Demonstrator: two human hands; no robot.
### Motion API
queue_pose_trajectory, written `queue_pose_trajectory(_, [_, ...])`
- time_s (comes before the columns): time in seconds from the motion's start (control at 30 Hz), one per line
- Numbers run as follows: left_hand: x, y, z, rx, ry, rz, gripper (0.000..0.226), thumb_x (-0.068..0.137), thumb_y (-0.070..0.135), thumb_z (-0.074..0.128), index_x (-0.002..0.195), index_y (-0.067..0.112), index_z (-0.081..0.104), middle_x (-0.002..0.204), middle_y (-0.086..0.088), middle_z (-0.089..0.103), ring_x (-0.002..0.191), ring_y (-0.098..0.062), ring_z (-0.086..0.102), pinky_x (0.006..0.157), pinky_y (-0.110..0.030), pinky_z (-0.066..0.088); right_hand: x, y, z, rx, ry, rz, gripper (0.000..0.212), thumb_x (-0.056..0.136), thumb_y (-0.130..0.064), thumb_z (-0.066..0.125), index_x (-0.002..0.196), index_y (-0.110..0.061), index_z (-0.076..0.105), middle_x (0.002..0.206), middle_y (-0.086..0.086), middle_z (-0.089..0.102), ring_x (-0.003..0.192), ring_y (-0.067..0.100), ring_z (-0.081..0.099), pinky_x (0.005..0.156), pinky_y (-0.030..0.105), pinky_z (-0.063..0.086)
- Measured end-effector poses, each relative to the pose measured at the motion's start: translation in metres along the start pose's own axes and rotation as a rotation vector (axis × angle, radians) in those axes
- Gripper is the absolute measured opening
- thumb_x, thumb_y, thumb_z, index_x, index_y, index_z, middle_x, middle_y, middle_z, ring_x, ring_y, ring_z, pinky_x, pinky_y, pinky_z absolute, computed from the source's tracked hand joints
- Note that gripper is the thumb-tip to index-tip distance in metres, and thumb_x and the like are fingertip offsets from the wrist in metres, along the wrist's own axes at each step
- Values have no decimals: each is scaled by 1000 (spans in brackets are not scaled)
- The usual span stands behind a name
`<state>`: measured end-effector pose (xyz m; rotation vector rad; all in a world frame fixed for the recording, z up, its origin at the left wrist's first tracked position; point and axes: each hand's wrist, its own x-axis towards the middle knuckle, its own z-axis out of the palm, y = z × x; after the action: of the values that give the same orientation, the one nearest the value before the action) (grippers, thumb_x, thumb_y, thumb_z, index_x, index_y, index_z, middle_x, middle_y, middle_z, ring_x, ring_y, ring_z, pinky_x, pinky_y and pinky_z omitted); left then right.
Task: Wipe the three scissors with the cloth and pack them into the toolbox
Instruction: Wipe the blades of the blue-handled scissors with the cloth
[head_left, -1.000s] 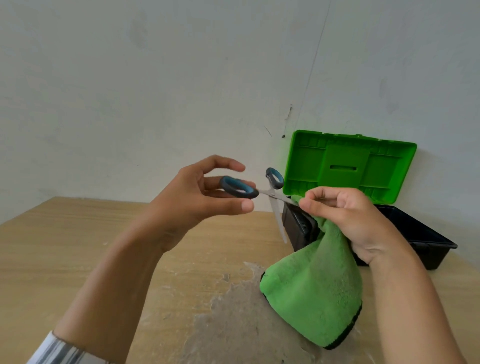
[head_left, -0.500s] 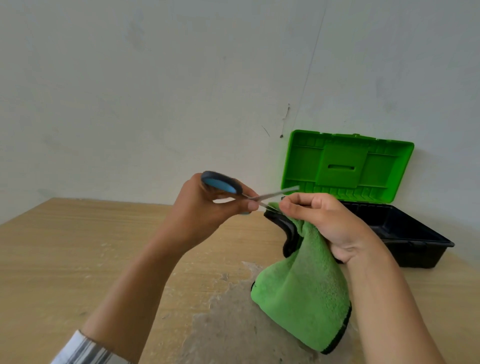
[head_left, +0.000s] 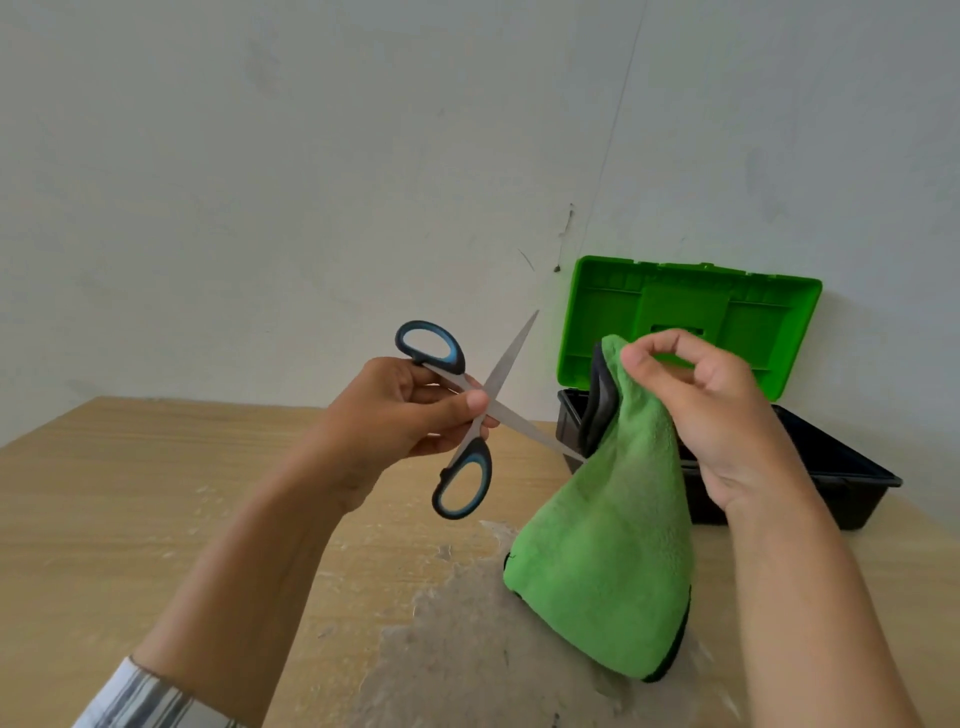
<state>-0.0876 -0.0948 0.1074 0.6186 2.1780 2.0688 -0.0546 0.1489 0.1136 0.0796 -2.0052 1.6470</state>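
Head view is showing a pale wall (head_left: 311, 156) filling the upper half, with a wooden counter (head_left: 104, 519) running below it. A scuffed grey patch (head_left: 467, 649) is marking the counter's near middle. At the back right, against the wall, the toolbox (head_left: 841, 488) is sitting open on the counter, its green lid (head_left: 691, 306) standing upright behind the black base. What is lying inside cannot be told from this angle. The green cloth (head_left: 613, 561) is hanging in front of the toolbox, hiding the base's left front corner. Together with the right forearm it is blocking much of the box's opening. The cloth's black-edged bottom is reaching down to the counter; whether it is touching cannot be told. A striped sleeve (head_left: 140, 696) is showing at the lower left.

The right grip (head_left: 717, 415) is raised in front of the lid, thumb and forefinger curling in and pinching the cloth's top fold. The left grip (head_left: 395, 415) is hovering above the counter, left of the cloth, with thumb and fingers closing round the scissors (head_left: 498, 384) near the pivot. The scissors are spreading wide into an X, one black-and-blue handle loop sticking up above the hand and the other hanging below it. One blade is pointing up toward the wall. The other blade is slanting down to the right, its tip meeting the cloth's left edge.
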Motion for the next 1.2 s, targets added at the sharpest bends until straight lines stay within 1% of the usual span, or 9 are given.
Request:
queue_pose_trajectory(0.1, [0, 1, 1, 14, -19, -18, 14, 84, 14, 69, 95, 5, 71, 81, -8, 78, 76, -12, 74, 65, -18, 56, -1, -4, 10, 29, 86, -134, 13, 87, -33, 75, 80, -24, 68, 76, 11, 64, 77, 20, 47, 75, 34, 42])
queue_pose_trajectory(0.17, [-1, 0, 1, 31, -39, -15, 14, 84, 13, 69, 95, 5, 72, 82, -9, 78, 77, -13, 74, 65, -17, 56, -1, -6, 16, 42, 177, -233, 13, 90, -25, 75, 79, -26, 67, 70, -3, 69, 72, 13, 56, 70, 24, 46])
queue_pose_trajectory(0.23, [-1, 0, 3, 54, -67, -12, 14, 85, 12, 69, 96, 3, 72, 80, -9, 78, 76, -14, 74, 64, -17, 55, 0, -7, 21, 18, 257, -335, 13, 91, -22, 75, 81, -26, 66, 75, -11, 74, 71, 2, 65, 70, 14, 49])
queue_pose_trajectory(0.33, [-1, 0, 5, 106, -110, -7, 15, 87, 13, 68, 97, 2, 71, 75, -5, 76, 70, -11, 72, 65, -17, 55, 0, -5, 26, -47, 316, -451, 11, 91, -21, 75, 84, -25, 66, 82, -9, 74, 75, -1, 69, 71, 14, 50])
queue_pose_trajectory(0.43, [0, -1, 5, 184, -127, 3, 18, 88, 17, 68, 96, 1, 71, 71, -1, 74, 69, -11, 68, 68, -21, 54, -3, -7, 26, -108, 173, -467, 6, 90, -21, 75, 89, -18, 70, 85, -9, 75, 79, 1, 71, 73, 13, 52])
queue_pose_trajectory(0.57, [0, -2, 4, 204, -98, 31, 18, 89, 16, 67, 93, -2, 70, 67, -4, 69, 63, -11, 63, 62, -18, 50, -5, -10, 18, -193, -162, -389, 11, 85, -26, 75, 89, -16, 74, 88, -1, 77, 87, 14, 74, 83, 28, 58])
queue_pose_trajectory(0.7, [2, -2, 2, 218, -53, 68, 16, 90, 14, 67, 88, -1, 69, 71, -8, 67, 67, -13, 62, 74, -27, 50, -8, -13, 9, -219, -336, -343, 19, 81, -31, 73, 90, -15, 75, 95, -2, 78, 95, 11, 74, 91, 31, 58])
queue_pose_trajectory(0.87, [3, -4, 4, 269, -44, 116, 16, 90, 11, 66, 89, -4, 69, 64, -3, 67, 62, -10, 60, 67, -21, 48, -9, -10, 10, -372, -385, -316, 23, 77, -45, 74, 87, -25, 80, 98, -13, 79, 101, 12, 73, 96, 48, 55])
queue_pose_trajectory(1.2, [3, -6, 5, 314, -44, 146, 14, 90, 13, 66, 89, 0, 70, 75, -14, 73, 67, -13, 61, 74, -31, 49, -9, -3, 17, -356, -351, -278, 14, 80, -17, 83, 89, -23, 72, 85, -4, 77, 82, 16, 74, 81, 37, 60])
